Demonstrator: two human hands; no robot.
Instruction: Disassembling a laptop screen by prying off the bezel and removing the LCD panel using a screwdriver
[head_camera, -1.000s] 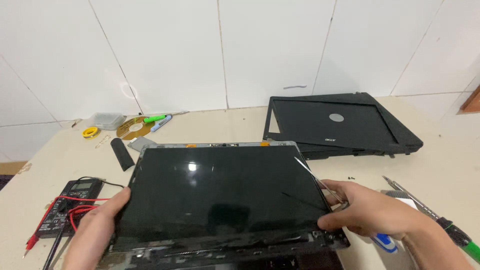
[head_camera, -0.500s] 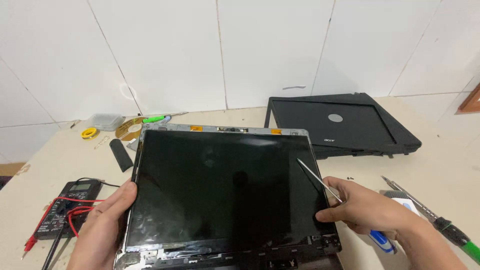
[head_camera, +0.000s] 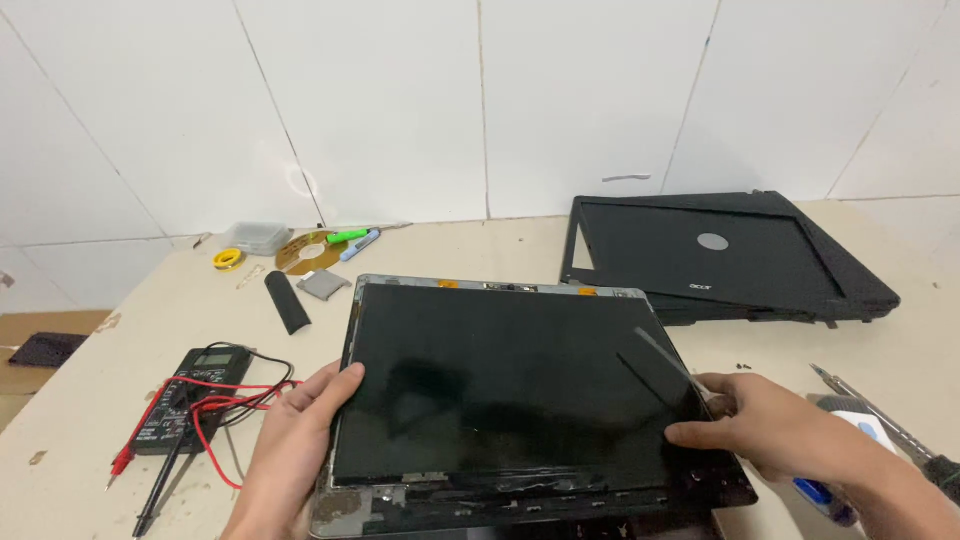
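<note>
— Gripping what, left hand (head_camera: 290, 450) and right hand (head_camera: 775, 430)?
— Clamping the edges of a glossy black screen panel (head_camera: 510, 385), lying tilted in its grey metal frame over the beige table (head_camera: 480, 250), right fingers also pinching tweezers (head_camera: 675, 365)

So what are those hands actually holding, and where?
The left hand grips the dark screen panel by its left edge; the right hand holds its right edge, with metal tweezers in its fingers.

The laptop base (head_camera: 530, 505) and right forearm (head_camera: 900, 500) run off the bottom edge.
</note>
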